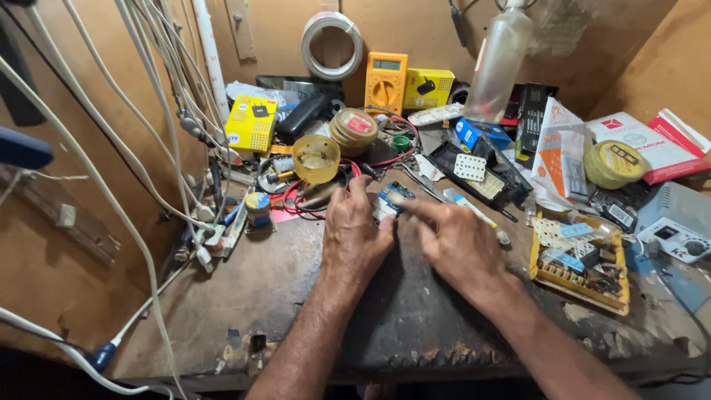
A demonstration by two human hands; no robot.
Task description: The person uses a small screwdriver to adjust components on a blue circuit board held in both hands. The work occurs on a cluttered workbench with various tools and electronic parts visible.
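Note:
Both of my hands rest on a worn wooden workbench (244,296), meeting at a small blue circuit board (390,198). My left hand (354,235) lies flat with its fingers against the board's left side. My right hand (453,238) reaches in from the right, its index finger and thumb pinching the board's near edge. The fingers hide much of the board. Red and black wires (292,200) curl just left of it.
Clutter rings the hands: a yellow multimeter (385,80), a yellow box (252,122), round tins (354,130), an amber cup (316,157), a clear bottle (498,63), a parts tray (581,259) at right, a grey unit (678,222). White cables (111,200) hang at left.

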